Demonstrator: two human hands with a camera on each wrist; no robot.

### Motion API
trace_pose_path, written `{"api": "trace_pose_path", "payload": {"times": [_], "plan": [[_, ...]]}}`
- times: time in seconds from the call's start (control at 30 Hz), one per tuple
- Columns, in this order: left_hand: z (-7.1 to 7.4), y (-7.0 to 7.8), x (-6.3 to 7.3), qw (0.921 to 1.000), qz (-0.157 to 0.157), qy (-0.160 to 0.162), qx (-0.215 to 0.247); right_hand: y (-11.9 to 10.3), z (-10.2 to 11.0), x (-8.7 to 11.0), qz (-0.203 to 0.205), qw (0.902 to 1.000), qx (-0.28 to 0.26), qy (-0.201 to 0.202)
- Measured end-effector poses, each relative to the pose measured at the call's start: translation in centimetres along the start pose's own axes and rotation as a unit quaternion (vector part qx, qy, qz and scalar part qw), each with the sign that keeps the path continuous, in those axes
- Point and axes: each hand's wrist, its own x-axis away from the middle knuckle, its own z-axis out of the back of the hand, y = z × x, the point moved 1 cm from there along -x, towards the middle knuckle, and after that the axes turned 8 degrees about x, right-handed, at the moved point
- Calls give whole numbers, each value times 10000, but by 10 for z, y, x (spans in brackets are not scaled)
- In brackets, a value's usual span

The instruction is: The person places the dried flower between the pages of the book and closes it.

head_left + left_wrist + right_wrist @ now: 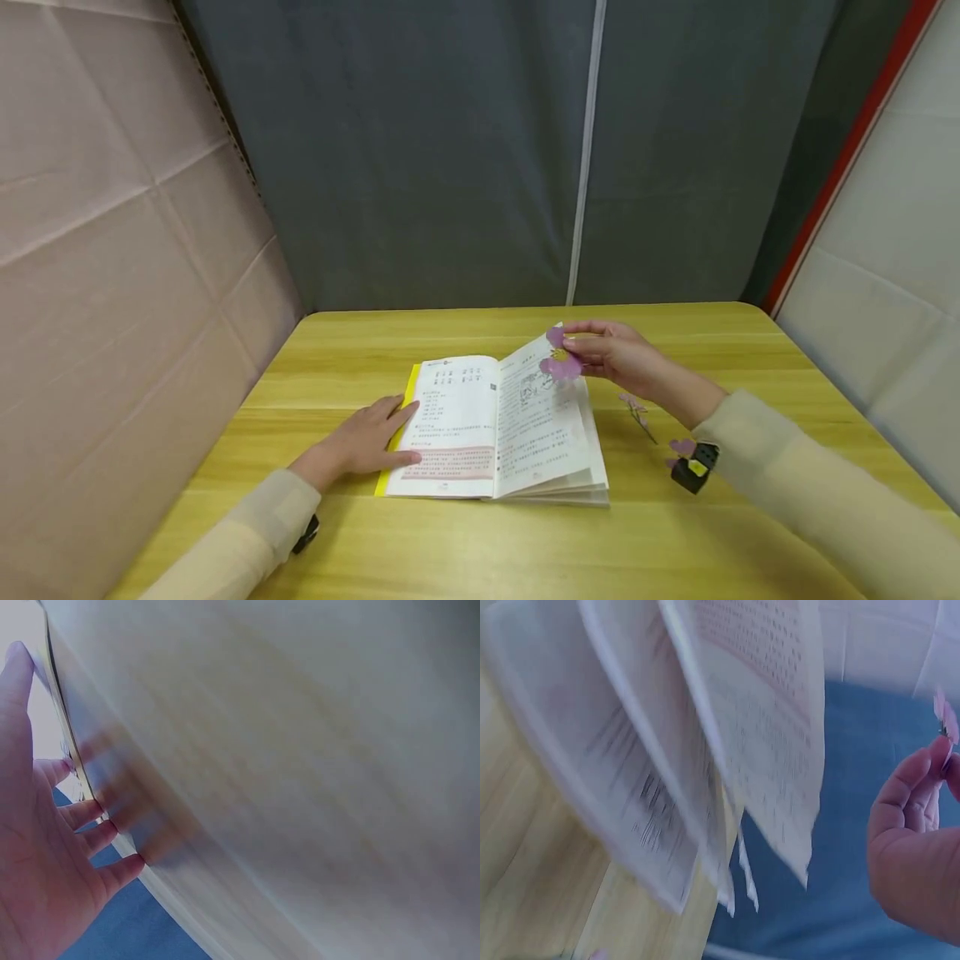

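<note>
An open book (457, 425) with printed pages and a yellow cover edge lies on the table. My left hand (371, 435) rests on its left side, fingers spread across the page margin. In the left wrist view, the fingertips (132, 865) touch the table. Over the upper right page, my right hand (618, 354) pinches a flat purple flower (560, 367) with a yellow centre between thumb and fingers. The right wrist view shows the flower (946, 720) edge-on, apart from the right-hand pages (757, 735), several of which stand fanned up off the table.
Right of the book lies a small purple flower sprig (637, 412) with a thin dark stem. Another purple flower (681, 448) is partly hidden behind the right wrist camera (695, 468). A dark grey curtain (450, 167) hangs behind the wooden table (525, 550); pale cloth walls flank it.
</note>
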Motion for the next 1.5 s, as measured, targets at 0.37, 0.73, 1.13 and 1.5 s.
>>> {"api": "trace_pose_path", "payload": {"times": [0.37,0.73,1.13,1.5], "plan": [[-3,0,-5,9998,140,-157,62,12,-51,-37,-222,9990,382,-73],[-2,2,-8,9997,172,-154,-13,52,-53,-49,-667,9956,644,137],[-2,3,-10,9997,135,-190,-43,89,-53,-57,-828,9900,1108,263],[0,4,-9,9998,85,-161,-33,98,-62,-59,-742,9786,1833,564]]}}
